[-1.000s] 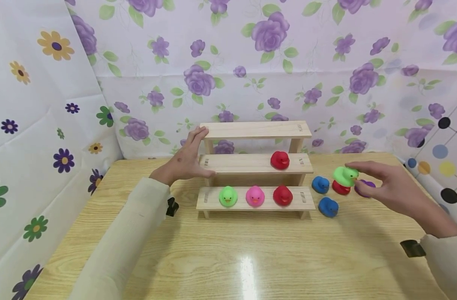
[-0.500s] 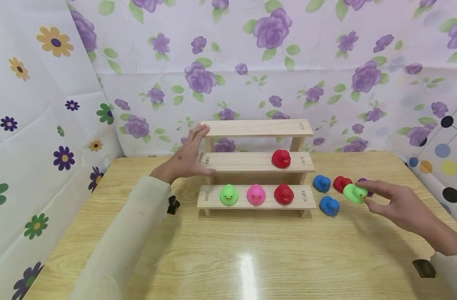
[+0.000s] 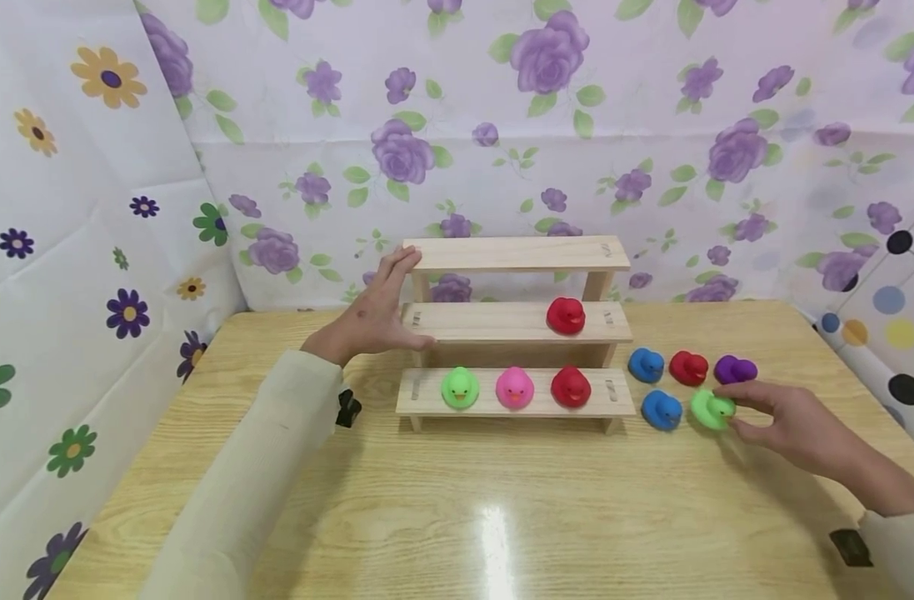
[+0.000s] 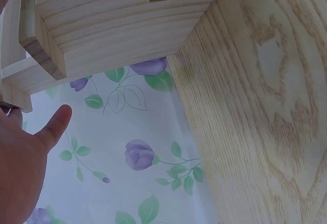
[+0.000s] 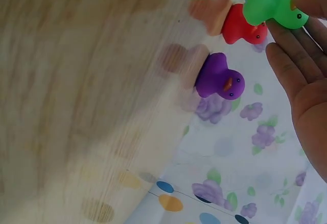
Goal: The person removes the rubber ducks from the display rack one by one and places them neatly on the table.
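Head view: three-tier wooden rack [image 3: 486, 323]; left hand [image 3: 374, 321] at its left end, grip spread; right hand [image 3: 797, 429], grip pinching one green duck [image 3: 711, 410], just right of the nearer blue duck [image 3: 661, 411], contact with counter [image 3: 501, 492] unclear. Left wrist view: thumb [image 4: 57, 127] straight, beside rack. Right wrist view: same green duck, thumb at its beak; purple duck [image 5: 217, 76] near.
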`<move>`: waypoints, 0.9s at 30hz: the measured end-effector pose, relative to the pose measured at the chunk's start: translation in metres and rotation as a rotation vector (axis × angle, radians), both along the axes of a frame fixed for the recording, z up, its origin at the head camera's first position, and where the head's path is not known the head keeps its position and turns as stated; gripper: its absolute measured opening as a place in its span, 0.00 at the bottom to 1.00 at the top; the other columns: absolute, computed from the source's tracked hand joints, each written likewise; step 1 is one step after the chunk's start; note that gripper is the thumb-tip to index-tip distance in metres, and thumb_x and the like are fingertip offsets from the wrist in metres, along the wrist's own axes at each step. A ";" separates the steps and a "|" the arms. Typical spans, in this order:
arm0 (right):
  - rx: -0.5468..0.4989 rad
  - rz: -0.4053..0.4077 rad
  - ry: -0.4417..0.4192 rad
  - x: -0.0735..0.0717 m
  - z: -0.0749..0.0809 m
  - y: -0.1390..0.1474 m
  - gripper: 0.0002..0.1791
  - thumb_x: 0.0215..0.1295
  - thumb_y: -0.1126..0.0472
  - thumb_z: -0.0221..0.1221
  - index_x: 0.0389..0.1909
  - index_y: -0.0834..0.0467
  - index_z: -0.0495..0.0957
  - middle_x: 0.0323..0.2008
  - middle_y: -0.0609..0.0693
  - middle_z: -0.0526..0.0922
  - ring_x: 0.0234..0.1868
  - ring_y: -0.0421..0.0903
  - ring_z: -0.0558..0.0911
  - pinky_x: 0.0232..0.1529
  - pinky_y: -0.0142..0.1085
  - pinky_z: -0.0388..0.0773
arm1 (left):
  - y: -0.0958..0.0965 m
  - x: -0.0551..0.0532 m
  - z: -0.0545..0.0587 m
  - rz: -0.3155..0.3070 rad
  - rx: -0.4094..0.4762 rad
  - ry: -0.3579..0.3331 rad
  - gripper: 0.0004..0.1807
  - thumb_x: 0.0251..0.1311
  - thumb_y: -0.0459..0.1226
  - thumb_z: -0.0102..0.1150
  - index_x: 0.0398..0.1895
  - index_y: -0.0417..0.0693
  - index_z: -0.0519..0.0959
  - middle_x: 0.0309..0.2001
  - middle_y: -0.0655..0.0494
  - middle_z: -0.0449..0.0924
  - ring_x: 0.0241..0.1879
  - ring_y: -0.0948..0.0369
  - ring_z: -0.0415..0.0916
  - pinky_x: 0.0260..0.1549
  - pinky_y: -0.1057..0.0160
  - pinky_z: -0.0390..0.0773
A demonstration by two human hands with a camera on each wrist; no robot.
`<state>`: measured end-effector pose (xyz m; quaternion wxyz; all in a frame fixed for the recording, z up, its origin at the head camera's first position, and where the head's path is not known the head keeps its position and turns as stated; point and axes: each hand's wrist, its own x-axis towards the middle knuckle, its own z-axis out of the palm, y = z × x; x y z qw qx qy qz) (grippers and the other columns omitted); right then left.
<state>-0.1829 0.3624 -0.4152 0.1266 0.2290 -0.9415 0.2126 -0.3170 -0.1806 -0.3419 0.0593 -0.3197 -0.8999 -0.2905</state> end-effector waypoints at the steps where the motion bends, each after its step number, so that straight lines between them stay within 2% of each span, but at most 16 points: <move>1: 0.006 -0.002 -0.008 0.000 -0.001 0.000 0.23 0.45 0.73 0.74 0.46 0.63 0.84 0.43 0.59 0.87 0.45 0.27 0.78 0.43 0.12 0.66 | 0.000 0.000 0.000 0.000 0.001 -0.004 0.69 0.40 0.45 0.82 0.80 0.45 0.43 0.78 0.45 0.38 0.78 0.52 0.32 0.69 0.42 0.56; 7: 0.046 -0.030 -0.034 -0.002 -0.005 0.003 0.23 0.44 0.72 0.75 0.45 0.63 0.84 0.42 0.57 0.87 0.43 0.28 0.79 0.42 0.19 0.74 | 0.001 0.000 0.000 0.001 0.003 -0.009 0.69 0.41 0.46 0.82 0.80 0.46 0.42 0.78 0.46 0.37 0.78 0.52 0.32 0.69 0.42 0.57; 15: 0.036 -0.012 -0.027 -0.004 -0.011 0.005 0.23 0.45 0.70 0.76 0.45 0.61 0.85 0.41 0.56 0.87 0.42 0.31 0.81 0.42 0.14 0.68 | 0.001 -0.001 0.000 0.002 -0.001 -0.006 0.69 0.41 0.45 0.82 0.80 0.46 0.42 0.78 0.46 0.37 0.78 0.52 0.31 0.69 0.42 0.56; 20: 0.085 -0.037 -0.034 -0.004 -0.003 0.006 0.22 0.49 0.65 0.76 0.48 0.60 0.85 0.43 0.55 0.87 0.45 0.33 0.81 0.42 0.22 0.74 | 0.001 -0.002 0.000 0.001 0.002 -0.005 0.69 0.41 0.46 0.82 0.80 0.46 0.42 0.78 0.47 0.37 0.78 0.52 0.31 0.69 0.41 0.57; 27: -0.024 -0.008 -0.060 -0.010 0.017 0.002 0.21 0.55 0.66 0.72 0.52 0.62 0.83 0.47 0.61 0.86 0.46 0.24 0.77 0.42 0.12 0.66 | 0.000 -0.001 0.000 0.003 -0.005 -0.008 0.69 0.41 0.46 0.82 0.80 0.46 0.42 0.78 0.46 0.36 0.78 0.52 0.31 0.69 0.42 0.57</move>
